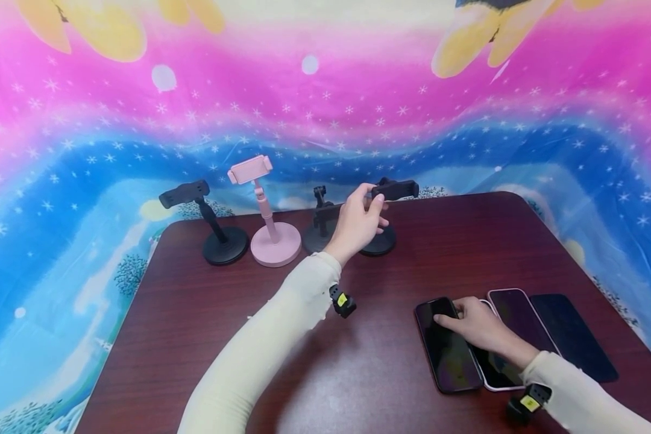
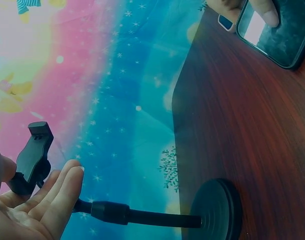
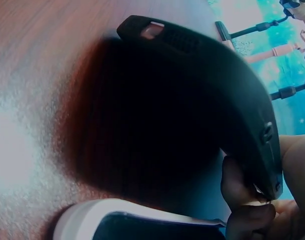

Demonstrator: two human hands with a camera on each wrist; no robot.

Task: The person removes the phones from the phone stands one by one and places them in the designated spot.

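My left hand (image 1: 355, 222) is at the holder end of the rightmost black phone stand (image 1: 401, 190), pinching its clamp near one end between thumb and fingers. In the left wrist view, the stand's stem runs from the clamp to a round black base (image 2: 217, 212) on the table. At the right, my right hand (image 1: 483, 327) grips a black smartphone (image 1: 449, 355) by its upper edge, thumb on the screen and fingers beneath. The right wrist view has this phone (image 3: 212, 65) tilted, its edge above the tabletop. A white-edged phone (image 1: 501, 371) lies next to it, partly hidden by my hand.
Left of my left hand stand a black stand (image 1: 225, 244), a pink one (image 1: 275, 246) and another dark one (image 1: 317, 238), partly covered by the arm. Past my right hand lie a pink-edged phone (image 1: 521, 313) and a dark phone (image 1: 572, 334). A printed cloth (image 1: 325, 108) hangs behind the table.
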